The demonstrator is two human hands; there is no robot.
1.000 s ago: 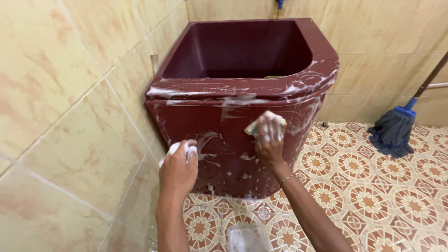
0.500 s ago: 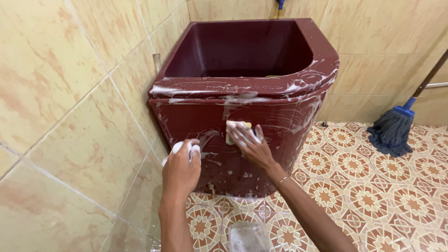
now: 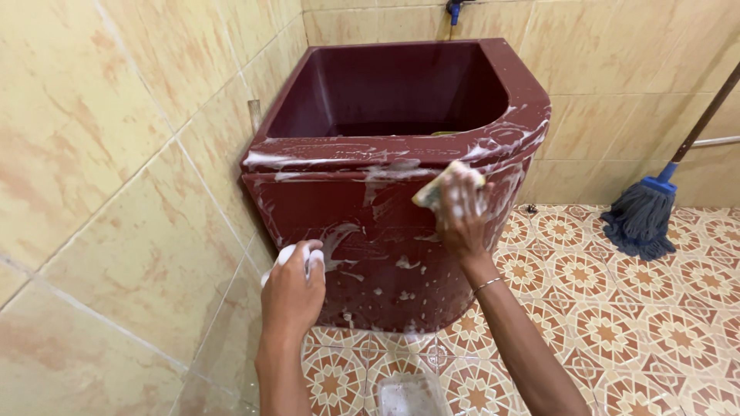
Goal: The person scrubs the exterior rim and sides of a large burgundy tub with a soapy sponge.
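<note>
A dark red plastic water tub stands in the tiled corner, its rim and front streaked with white soap foam. My right hand presses a yellow sponge against the tub's front wall just under the rim, on the right side. My left hand rests against the lower left of the tub's front, fingers curled and covered in foam; I cannot tell whether it holds anything. A thin bangle sits on my right wrist.
Beige marbled wall tiles close in on the left and behind. A blue mop leans against the right wall on the patterned floor tiles. A small clear soapy container lies on the floor between my arms. A blue tap is above the tub.
My right hand has swept the sponge from the middle of the tub's front up and to the right, near the rim. My left hand stays in place.
</note>
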